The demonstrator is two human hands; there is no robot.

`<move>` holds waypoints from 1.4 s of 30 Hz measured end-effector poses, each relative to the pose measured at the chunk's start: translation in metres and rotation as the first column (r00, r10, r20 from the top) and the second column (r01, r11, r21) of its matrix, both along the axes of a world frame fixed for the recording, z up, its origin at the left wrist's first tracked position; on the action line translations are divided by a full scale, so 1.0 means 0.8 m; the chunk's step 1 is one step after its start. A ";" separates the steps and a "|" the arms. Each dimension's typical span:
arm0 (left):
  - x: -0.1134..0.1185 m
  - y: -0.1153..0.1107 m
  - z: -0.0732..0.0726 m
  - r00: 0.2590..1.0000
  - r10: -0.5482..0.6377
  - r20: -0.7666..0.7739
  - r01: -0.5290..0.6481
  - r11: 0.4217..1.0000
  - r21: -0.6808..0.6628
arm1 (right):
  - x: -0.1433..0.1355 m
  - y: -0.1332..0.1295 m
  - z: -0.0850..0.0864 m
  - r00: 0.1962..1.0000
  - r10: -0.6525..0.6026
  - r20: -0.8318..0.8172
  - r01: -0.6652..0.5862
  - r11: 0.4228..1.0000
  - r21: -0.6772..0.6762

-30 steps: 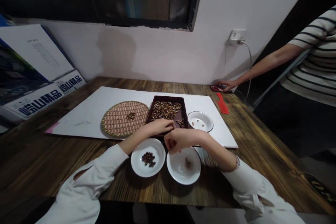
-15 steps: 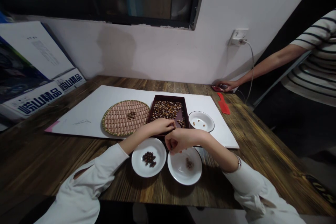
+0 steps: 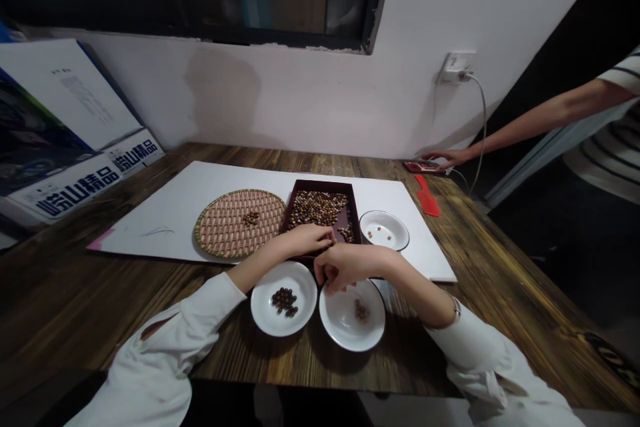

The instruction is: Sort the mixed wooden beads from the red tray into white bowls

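My left hand (image 3: 311, 239) reaches over the near edge of a dark red tray (image 3: 355, 217), its fingers pinched together. Mixed brown, yellow and dark beads (image 3: 317, 207) fill much of that tray. Just above the back left rim of the right white bowl (image 3: 345, 337) hovers my right hand (image 3: 341, 265), fingers curled in. What either hand holds, if anything, is too small or hidden. Inside the right bowl lies a small cluster of pale beads (image 3: 361, 311). Dark brown beads (image 3: 284, 300) lie in the left white bowl (image 3: 265, 317).
A round woven mat (image 3: 225, 230) with a few beads rests on a white board (image 3: 170, 197). A third bowl (image 3: 385, 223) holds small square pieces. Beyond are a red scraper (image 3: 427, 199) and another person's hand (image 3: 447, 159) on a phone (image 3: 423, 167).
Both of my hands stay almost in place. At the right, the other person has shifted outward, and their hand has loosened and slid right on the phone.
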State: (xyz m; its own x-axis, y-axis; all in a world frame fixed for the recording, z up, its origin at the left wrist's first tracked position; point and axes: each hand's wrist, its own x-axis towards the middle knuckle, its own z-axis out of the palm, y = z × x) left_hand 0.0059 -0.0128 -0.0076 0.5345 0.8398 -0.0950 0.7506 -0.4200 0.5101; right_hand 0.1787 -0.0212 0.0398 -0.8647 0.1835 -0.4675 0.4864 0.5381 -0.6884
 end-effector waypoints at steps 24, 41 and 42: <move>-0.001 0.000 -0.001 1.000 -0.011 0.006 0.011 1.000 0.008 | 0.000 0.000 -0.001 1.000 -0.004 -0.002 0.004 0.999 -0.032; 0.000 -0.001 0.001 1.000 -0.010 0.002 0.010 1.000 0.009 | 0.000 -0.002 0.002 1.000 -0.012 -0.004 0.012 1.000 -0.029; 0.000 -0.001 0.002 1.000 -0.008 0.002 0.008 1.000 0.009 | 0.000 -0.002 0.002 1.000 -0.014 -0.005 0.014 0.999 -0.033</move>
